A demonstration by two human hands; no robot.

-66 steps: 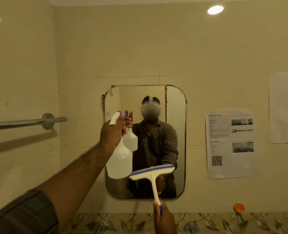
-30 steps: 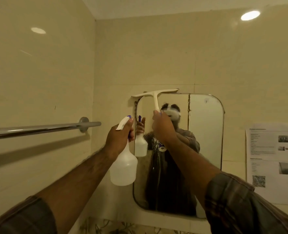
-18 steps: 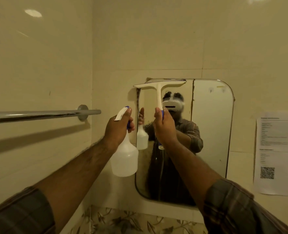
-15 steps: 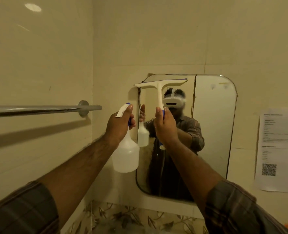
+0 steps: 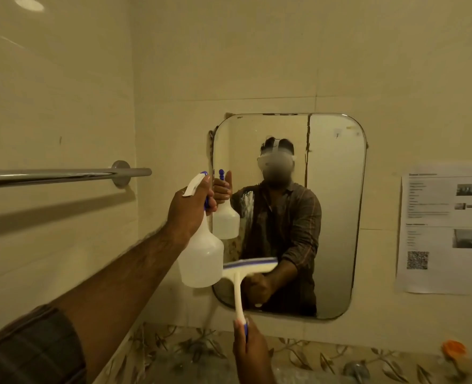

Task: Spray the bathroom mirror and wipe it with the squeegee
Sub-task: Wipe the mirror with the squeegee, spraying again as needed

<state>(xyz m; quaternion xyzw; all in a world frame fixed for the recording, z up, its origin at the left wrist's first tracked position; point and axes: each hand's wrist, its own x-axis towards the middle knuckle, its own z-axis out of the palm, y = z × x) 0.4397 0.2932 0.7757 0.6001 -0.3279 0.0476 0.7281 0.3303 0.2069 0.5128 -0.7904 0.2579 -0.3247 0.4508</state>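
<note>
A rounded rectangular mirror [image 5: 337, 217] hangs on the beige tiled wall. A whitish smear of spray shows on its left half, and streaks run down below it. My left hand [image 5: 189, 209] is shut on the neck of a white spray bottle [image 5: 201, 256] with a blue trigger, held up just left of the mirror's left edge. My right hand [image 5: 250, 353] grips the handle of a white squeegee [image 5: 246, 270] with a blue strip. Its blade lies across the mirror's lower left part. Whether the blade touches the glass is unclear.
A chrome towel bar [image 5: 63, 175] juts from the left wall at hand height. A printed sheet with a QR code [image 5: 445, 228] is taped right of the mirror. Below runs a leaf-patterned tile band, with an orange object [image 5: 454, 348] at lower right.
The squeegee has come down from the mirror's top left edge to its lower left part, my right hand dropping with it. The spray bottle stays raised by the left edge.
</note>
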